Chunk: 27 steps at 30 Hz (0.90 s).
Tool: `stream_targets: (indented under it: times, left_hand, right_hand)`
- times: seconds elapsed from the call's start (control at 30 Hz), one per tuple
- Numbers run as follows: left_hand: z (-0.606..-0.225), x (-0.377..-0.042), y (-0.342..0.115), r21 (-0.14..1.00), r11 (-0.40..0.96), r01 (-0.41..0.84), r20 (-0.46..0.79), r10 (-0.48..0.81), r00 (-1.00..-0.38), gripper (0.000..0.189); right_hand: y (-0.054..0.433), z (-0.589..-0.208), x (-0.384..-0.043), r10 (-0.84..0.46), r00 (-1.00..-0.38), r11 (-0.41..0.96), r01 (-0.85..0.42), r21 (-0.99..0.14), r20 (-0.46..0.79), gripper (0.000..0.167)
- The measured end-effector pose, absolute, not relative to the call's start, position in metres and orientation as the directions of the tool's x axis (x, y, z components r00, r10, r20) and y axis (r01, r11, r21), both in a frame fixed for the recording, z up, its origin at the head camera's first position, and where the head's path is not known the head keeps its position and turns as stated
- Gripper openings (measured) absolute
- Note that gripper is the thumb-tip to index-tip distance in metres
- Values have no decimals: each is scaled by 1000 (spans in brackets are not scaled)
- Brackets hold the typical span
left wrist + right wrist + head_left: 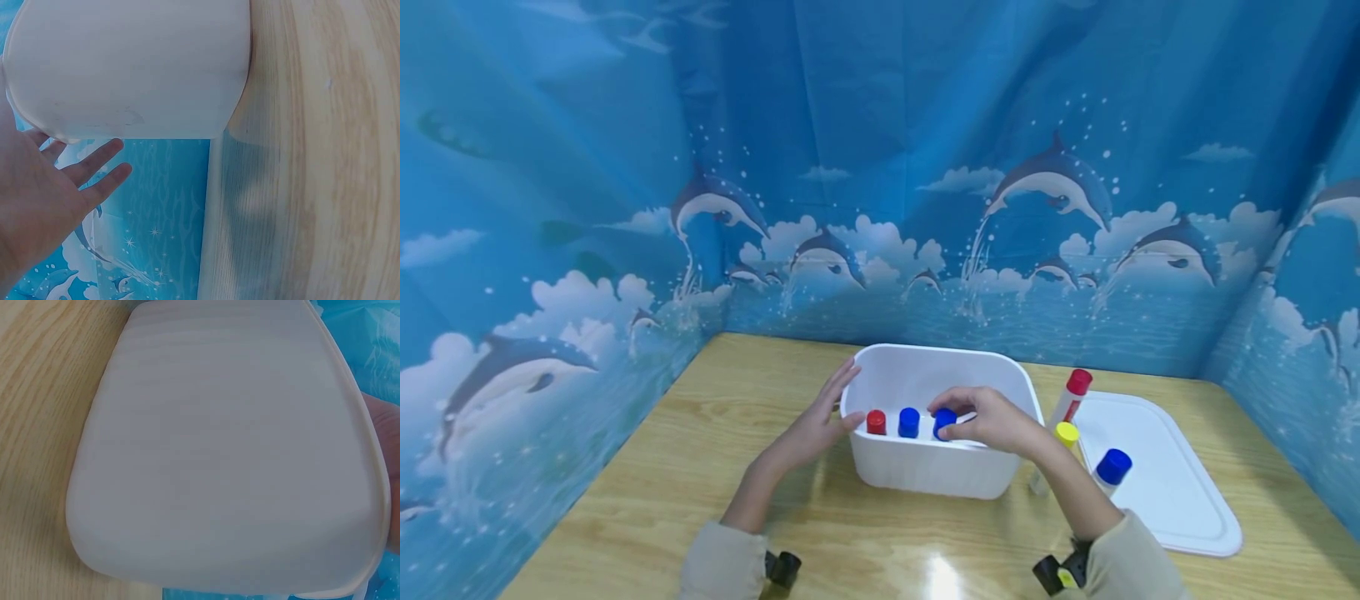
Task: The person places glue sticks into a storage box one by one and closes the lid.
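Observation:
A white plastic bin (pixel 932 471) stands on the table with one red-capped tube (pixel 876 422) and a blue-capped tube (pixel 909 422) upright inside, their lower parts hidden by the front wall. My right hand (pixel 992 421) reaches over the front rim and pinches the blue cap of another tube (pixel 943 425) at the right of that row. At the bin's left end, my left hand (pixel 817 427) touches the rim. Its fingers (pixel 103 184) are straight and spread along the end wall in the left wrist view. The bin's wall hides most of my right hand in the right wrist view.
Right of the bin stand a red-capped tube (pixel 1072 396), a yellow-capped tube (pixel 1066 433) and a blue-capped tube (pixel 1111 469), partly behind my right forearm. A white lid (pixel 1180 492) lies flat beyond them. A blue dolphin-print curtain (pixel 880 167) borders the wooden table (pixel 865 542).

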<state>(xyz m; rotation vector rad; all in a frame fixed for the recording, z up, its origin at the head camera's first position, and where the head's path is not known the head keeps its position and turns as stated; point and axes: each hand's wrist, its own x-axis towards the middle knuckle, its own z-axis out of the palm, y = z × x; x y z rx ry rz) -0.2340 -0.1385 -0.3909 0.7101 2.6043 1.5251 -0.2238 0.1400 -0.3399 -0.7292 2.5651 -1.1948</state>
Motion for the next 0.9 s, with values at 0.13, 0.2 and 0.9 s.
stream_targets:
  times: [0.13, 0.2, 0.9]
  left_hand:
    - [-392, -234, -139, 835, 410, 368, 193, 407, -893, 66]
    - [-392, -234, -139, 835, 407, 369, 196, 408, -892, 67]
    - [-391, -233, -138, 827, 450, 336, 161, 383, -910, 67]
  right_hand:
    - [142, -337, -221, -503, -864, 551, -336, -764, 18, 29]
    - [145, -334, -219, -491, -871, 541, -331, -773, 29, 29]
    - [241, -299, -153, -195, -959, 582, -283, -763, 207, 34]
